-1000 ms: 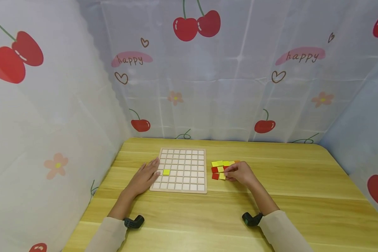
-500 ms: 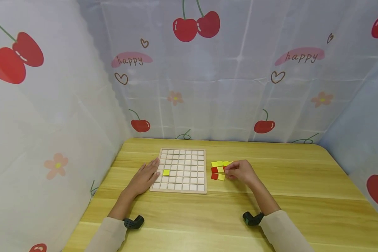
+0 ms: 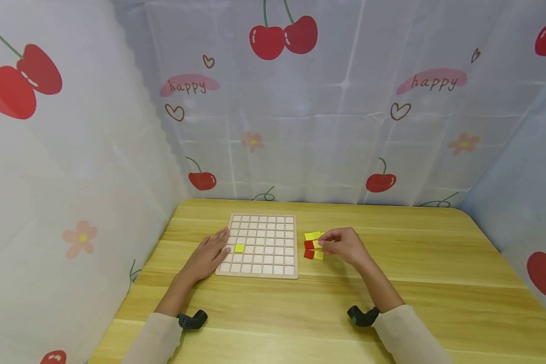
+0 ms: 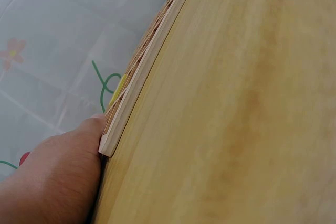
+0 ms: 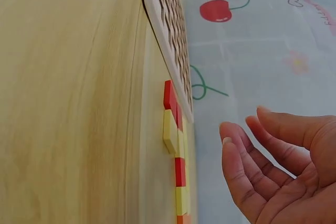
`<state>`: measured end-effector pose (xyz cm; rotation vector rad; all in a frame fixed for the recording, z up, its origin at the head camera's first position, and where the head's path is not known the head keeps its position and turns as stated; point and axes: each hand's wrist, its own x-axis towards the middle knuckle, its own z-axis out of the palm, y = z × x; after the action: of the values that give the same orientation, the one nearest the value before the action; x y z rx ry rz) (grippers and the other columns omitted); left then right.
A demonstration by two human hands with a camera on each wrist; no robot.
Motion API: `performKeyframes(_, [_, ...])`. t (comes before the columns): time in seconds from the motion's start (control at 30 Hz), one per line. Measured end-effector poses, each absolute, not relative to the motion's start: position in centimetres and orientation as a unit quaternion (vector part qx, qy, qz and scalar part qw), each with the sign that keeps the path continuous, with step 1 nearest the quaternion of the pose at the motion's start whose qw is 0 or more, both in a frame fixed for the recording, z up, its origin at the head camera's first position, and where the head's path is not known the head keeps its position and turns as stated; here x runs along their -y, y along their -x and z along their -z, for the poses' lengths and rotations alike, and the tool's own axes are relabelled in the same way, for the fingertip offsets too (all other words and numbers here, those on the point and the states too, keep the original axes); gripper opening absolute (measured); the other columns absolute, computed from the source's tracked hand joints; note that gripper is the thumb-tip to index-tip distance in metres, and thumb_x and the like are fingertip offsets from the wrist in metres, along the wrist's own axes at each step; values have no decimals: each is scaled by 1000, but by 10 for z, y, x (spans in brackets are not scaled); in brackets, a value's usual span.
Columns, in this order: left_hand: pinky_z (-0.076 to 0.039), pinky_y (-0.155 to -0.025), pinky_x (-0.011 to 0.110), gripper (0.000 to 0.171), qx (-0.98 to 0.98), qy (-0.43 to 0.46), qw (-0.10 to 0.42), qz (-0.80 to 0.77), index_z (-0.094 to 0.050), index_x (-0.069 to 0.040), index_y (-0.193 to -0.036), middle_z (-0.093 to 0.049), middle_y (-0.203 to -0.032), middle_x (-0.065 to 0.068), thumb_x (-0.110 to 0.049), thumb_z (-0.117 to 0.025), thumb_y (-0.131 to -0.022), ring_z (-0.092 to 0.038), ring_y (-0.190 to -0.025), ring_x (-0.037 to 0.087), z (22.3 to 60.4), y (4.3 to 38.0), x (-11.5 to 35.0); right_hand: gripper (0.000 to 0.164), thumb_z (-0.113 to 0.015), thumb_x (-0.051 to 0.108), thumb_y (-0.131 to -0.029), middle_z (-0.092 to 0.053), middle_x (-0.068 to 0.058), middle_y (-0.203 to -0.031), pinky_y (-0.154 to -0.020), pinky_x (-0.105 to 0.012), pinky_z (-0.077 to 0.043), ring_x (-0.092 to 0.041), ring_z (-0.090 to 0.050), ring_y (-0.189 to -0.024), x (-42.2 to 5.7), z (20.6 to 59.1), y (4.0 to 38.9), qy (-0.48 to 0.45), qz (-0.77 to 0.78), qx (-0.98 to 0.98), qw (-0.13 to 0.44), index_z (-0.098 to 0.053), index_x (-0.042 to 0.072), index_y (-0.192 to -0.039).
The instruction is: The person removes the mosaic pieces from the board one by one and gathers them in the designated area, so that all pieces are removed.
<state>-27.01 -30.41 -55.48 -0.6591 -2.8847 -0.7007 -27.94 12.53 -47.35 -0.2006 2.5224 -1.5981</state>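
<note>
A wooden grid board [image 3: 257, 277] lies flat on the table with one yellow tile [image 3: 239, 248] in a cell at its left side. My left hand [image 3: 206, 257] rests along the board's left edge, fingers stretched out; in the left wrist view the thumb side of the left hand [image 4: 63, 166] meets the board's corner. Right of the board, red tiles [image 3: 309, 255] and yellow tiles [image 3: 312, 236] lie in loose rows. Above them hovers my right hand [image 3: 343, 245], hiding part of the rows. The right wrist view shows its fingers loosely bent, thumb apart from them, nothing between.
In the right wrist view an orange tile [image 5: 183, 219] shows past the red and yellow ones. A white curtain [image 3: 300, 126] with cherry prints stands behind the wooden table [image 3: 273, 313] and at its sides. Each wrist wears a black camera [image 3: 363, 316].
My right hand has lifted slightly and shifted left over the tiles, covering more of the upper rows. My left hand and the board have stayed put.
</note>
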Motion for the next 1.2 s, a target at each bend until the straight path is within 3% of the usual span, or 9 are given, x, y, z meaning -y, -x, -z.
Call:
performKeyframes(0.3, [-14,-121,60,62,947,222,59,223,-27,-2,-159,-25,-166,12,-35,-43,-110,-24,-153,31,556,271,304,16,-74,14,-94,-73,-20,-95,-78,-49,-60,-38,-71,-86,-117,470,275,86,524,-845,69,-77,0,-103])
performKeyframes(0.57, [-14,-121,62,62,946,226,68,222,-28,0,-159,-26,-165,14,-34,-45,-110,-25,-152,33,558,270,304,15,-75,14,-94,-75,-15,-92,-74,-52,-59,-38,-71,-85,-108,468,268,115,525,-841,66,-77,1,-101])
performKeyframes(0.73, [-13,-121,61,62,946,228,69,222,-28,0,-159,-26,-166,13,-33,-46,-110,-25,-152,33,557,270,303,15,-76,12,-92,-75,-20,-95,-72,-55,-58,-39,-71,-83,-101,464,262,127,528,-838,58,-78,1,-102])
performKeyframes(1.03, [-14,-121,61,62,947,227,64,220,-28,-2,-159,-25,-166,12,-35,-45,-110,-24,-153,31,558,269,304,16,-73,8,-94,-73,-20,-94,-73,-51,-60,-42,-69,-82,-79,466,254,168,546,-818,63,-76,-2,-105])
performKeyframes(1.2, [-14,-121,62,62,946,228,68,219,-27,-1,-159,-26,-166,13,-34,-45,-110,-25,-152,33,558,270,303,18,-73,11,-94,-74,-9,-92,-75,-53,-59,-42,-70,-84,-64,465,252,189,538,-819,66,-76,-1,-107])
